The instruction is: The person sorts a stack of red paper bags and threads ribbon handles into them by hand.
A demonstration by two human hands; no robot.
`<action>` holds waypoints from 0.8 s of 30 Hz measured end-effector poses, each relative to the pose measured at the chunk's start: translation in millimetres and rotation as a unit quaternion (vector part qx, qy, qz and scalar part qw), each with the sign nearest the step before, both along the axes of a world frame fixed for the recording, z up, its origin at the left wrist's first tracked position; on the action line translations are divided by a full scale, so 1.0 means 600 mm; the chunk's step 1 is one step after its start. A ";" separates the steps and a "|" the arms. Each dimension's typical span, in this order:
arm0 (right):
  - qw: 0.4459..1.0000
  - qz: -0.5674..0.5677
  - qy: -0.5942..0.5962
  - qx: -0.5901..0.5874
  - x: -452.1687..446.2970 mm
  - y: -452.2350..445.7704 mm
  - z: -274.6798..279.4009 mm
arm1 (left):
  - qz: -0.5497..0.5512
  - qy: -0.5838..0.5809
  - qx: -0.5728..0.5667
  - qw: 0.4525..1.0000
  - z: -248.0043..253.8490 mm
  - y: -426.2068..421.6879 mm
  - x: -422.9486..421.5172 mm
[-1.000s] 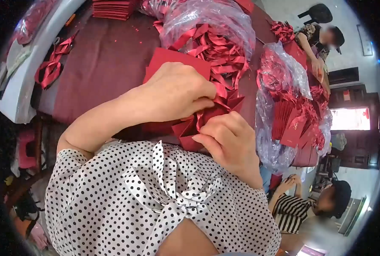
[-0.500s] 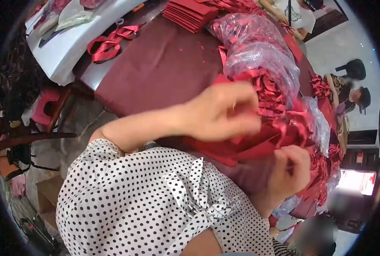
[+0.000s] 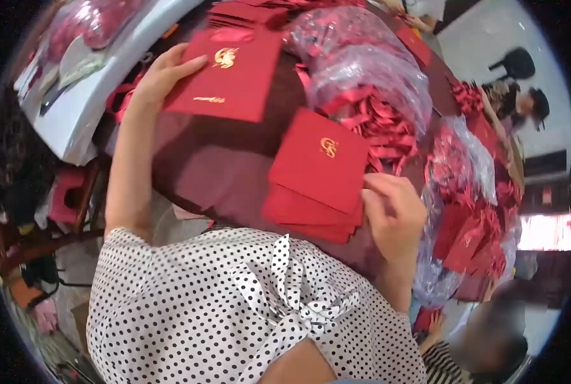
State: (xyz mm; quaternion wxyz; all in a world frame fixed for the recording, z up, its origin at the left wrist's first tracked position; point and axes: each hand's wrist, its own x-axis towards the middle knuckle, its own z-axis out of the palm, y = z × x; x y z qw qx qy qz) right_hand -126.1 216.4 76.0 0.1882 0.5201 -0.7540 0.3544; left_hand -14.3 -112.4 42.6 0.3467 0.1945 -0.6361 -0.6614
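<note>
My left hand (image 3: 170, 73) is at the far left part of the table, its thumb over a flat red gift bag (image 3: 234, 80) with a gold emblem and the other fingers at its edge. A satin ribbon (image 3: 229, 34) shows at the bag's upper end. Nearer my body lies a loose stack of similar red gift bags (image 3: 311, 211); its top one (image 3: 320, 160) also bears a gold emblem. My right hand (image 3: 394, 208) is closed at that top bag's right edge, fingertips and thumb pinched there.
A clear plastic bag (image 3: 368, 64) spills red ribbons (image 3: 378, 125) beyond the stack. More red bags (image 3: 250, 14) are piled at the far edge. Ribbon bundles and plastic (image 3: 455, 160) lie to the right. Another person (image 3: 477, 345) sits at the lower right; others work farther off.
My left hand has moved away to the far left and now holds a red bag. My right hand has moved up and left to the stack, which now lies squarer, with its emblem showing.
</note>
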 end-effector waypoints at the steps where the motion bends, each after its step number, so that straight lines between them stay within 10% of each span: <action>1: 1.000 0.016 -0.019 0.015 -0.003 0.005 -0.021 | -0.019 -0.085 -0.029 0.996 -0.029 -0.048 0.005; 16: 0.990 -0.023 -0.123 0.069 -0.018 0.081 -0.095 | -0.090 -0.236 -0.118 0.960 -0.151 -0.194 -0.024; 18: 0.986 -0.038 -0.135 0.090 -0.021 0.087 -0.100 | -0.052 -0.301 -0.271 0.913 -0.164 -0.207 -0.021; 19: 0.986 -0.043 -0.137 0.088 -0.023 0.084 -0.101 | 0.098 -0.380 -0.502 0.771 -0.150 -0.173 -0.017; 21: 0.994 -0.028 -0.087 0.062 -0.030 0.070 -0.098 | 0.179 -0.297 -0.641 0.685 -0.120 -0.106 -0.026; 24: 0.985 0.004 -0.100 0.143 -0.024 0.044 -0.094 | -0.049 -0.075 -0.498 0.862 -0.067 0.044 -0.060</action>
